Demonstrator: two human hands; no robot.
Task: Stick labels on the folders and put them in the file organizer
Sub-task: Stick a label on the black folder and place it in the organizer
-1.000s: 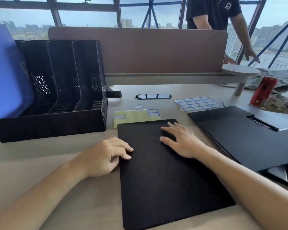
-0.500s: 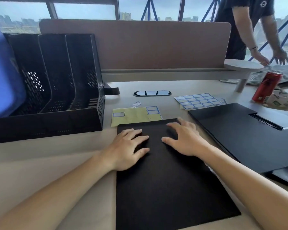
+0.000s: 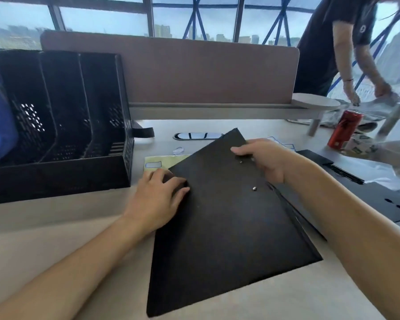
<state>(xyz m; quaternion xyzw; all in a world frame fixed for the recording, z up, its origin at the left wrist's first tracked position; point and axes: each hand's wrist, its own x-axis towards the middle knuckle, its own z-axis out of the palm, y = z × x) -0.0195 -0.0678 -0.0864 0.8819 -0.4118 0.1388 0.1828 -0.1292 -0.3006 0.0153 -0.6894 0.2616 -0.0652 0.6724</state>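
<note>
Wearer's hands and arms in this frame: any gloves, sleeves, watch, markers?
Nothing worn that shows. The left hand and right hand have no gloves or rings visible. The left forearm and right forearm are uncovered to the frame edge: no sleeves, watch, wristband, cables or markers.

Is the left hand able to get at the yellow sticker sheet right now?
Probably yes. The left hand rests on the left corner of the black folder, and the yellow sheet lies just past it with nothing between, though the tilted folder hides the sheet's right part.
</note>
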